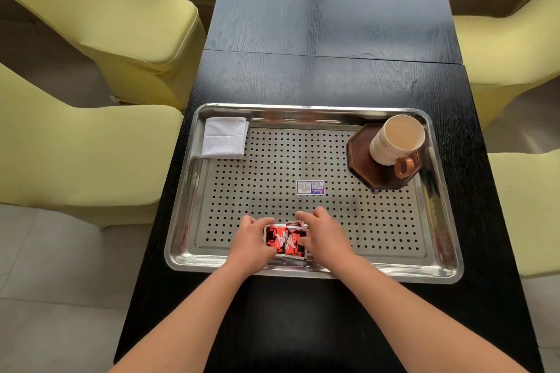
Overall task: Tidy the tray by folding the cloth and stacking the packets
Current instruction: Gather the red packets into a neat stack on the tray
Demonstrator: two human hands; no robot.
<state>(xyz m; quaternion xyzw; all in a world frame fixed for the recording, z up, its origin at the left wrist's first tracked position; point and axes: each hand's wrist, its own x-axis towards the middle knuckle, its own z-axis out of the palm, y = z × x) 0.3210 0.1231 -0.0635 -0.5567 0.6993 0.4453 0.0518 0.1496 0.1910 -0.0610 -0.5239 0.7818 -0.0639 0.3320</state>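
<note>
A steel perforated tray (445,215) lies on the black table. At its near edge sits a small pile of red, black and white packets (285,240). My left hand (252,244) presses the pile from the left. On the right, my right hand (323,235) curls its fingers over the pile's far side. Both hands grip the pile between them. A white cloth (225,137), folded into a square, rests in the tray's far left corner.
A cream mug (394,139) with a brown handle stands on a dark octagonal coaster (363,169) in the tray's far right corner. A blue-and-white sticker (310,187) marks the tray's middle. Yellow-green chairs (91,142) flank the black table (327,24) on both sides.
</note>
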